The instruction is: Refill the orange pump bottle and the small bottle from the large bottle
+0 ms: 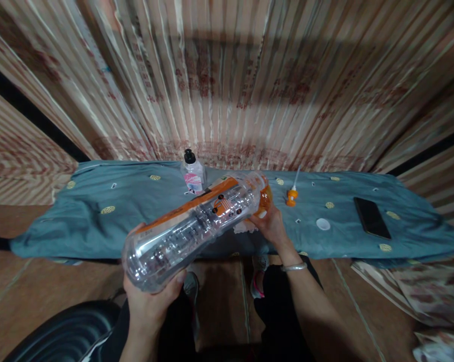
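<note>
My left hand [149, 296] is wrapped round the base of a large clear plastic bottle [197, 226] with an orange printed label. The bottle lies tilted across my view, its neck end up and to the right. At that neck my right hand [270, 223] grips a small orange see-through bottle [265, 197]; the big bottle partly hides it, and I cannot tell whether the two mouths touch. To the right lies an orange spray head [292, 197] with a thin pale tube. Behind the large bottle stands a clear bottle with a black cap and pink label [194, 176].
A teal patterned cloth [98, 221] covers the long narrow bench. On its right side lie a round white disc [323, 223] and a black phone [372, 217]. Stacked flattened cardboard [227, 90] rises behind. A ridged black round object [66, 334] is on the floor at lower left.
</note>
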Motion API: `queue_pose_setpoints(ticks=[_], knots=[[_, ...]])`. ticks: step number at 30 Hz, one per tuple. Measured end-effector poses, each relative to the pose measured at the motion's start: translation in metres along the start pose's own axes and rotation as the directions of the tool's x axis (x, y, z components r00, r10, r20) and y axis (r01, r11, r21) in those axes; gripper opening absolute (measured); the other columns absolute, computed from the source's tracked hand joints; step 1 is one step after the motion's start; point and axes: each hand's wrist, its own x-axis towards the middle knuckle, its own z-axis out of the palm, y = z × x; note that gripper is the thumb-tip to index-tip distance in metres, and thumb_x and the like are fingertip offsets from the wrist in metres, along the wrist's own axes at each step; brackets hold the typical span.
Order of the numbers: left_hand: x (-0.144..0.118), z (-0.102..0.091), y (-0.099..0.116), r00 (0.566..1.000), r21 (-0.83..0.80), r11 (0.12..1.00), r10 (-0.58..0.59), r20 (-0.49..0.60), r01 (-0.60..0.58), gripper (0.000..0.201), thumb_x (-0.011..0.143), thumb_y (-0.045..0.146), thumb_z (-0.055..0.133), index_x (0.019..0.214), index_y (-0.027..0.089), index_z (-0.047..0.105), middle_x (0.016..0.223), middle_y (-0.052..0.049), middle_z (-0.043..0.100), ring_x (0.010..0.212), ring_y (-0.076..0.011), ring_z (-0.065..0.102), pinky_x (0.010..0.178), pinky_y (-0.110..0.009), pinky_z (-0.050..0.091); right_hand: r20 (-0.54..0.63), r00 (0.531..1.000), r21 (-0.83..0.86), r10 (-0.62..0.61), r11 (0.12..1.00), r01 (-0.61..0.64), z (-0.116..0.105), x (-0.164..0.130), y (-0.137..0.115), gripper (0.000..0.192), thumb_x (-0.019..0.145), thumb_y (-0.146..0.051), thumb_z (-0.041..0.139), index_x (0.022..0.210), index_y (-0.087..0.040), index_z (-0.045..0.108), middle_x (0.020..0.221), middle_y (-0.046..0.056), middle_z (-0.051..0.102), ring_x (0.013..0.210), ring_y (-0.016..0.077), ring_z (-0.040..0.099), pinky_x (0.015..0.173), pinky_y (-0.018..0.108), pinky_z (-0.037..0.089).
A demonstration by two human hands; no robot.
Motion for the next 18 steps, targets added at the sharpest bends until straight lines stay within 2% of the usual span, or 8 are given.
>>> queue_pose_setpoints(ticks=[2,5,11,18], knots=[[-0.002,0.002,-0.002,0.999,-0.037,0.999,-0.027,-0.038,0.026,0.093,0.053,0.062,0.089,0.131,0.019,0.059,0.126,-0.016,0.067,0.112,-0.0355,0.069,0.096,-0.049,0.059,0.001,1.000,0.005,0.000,1.000,0.000,0.000,0.000,0.000,0.074,0.076,-0.041,0.083,0.141,-0.018,0.055,0.120,0.015,0.078,0.108,0.0358,0.077,0.094,0.054,0.063],[-0.004,0.005,-0.004,0.999,-0.072,0.997,-0.042,-0.019,0.040,0.095,0.049,0.062,0.092,0.127,0.019,0.060,0.118,-0.015,0.069,0.105,-0.0348,0.071,0.089,-0.048,0.061,0.006,1.000,0.007,-0.001,1.000,0.001,-0.001,0.001,0.000,0.069,0.077,-0.042,0.082,0.137,-0.018,0.058,0.118,0.014,0.078,0.107,0.0356,0.077,0.093,0.053,0.063],[-0.011,0.009,-0.013,0.998,-0.088,0.994,-0.063,-0.022,0.061,0.100,0.057,0.066,0.088,0.138,0.020,0.054,0.120,-0.014,0.066,0.099,-0.0317,0.071,0.079,-0.045,0.063,-0.001,1.000,0.012,-0.006,1.000,0.006,-0.001,0.000,0.003,0.067,0.079,-0.048,0.080,0.137,-0.021,0.058,0.117,0.012,0.078,0.105,0.0341,0.077,0.091,0.052,0.064],[-0.015,0.018,-0.015,0.997,-0.138,0.989,-0.056,-0.052,0.048,0.108,0.056,0.067,0.088,0.145,0.020,0.050,0.130,-0.016,0.062,0.110,-0.0351,0.067,0.085,-0.048,0.062,0.000,1.000,-0.015,-0.006,1.000,0.006,0.000,0.001,0.006,0.076,0.075,-0.050,0.081,0.138,-0.015,0.057,0.120,0.016,0.078,0.109,0.0361,0.076,0.093,0.051,0.063]])
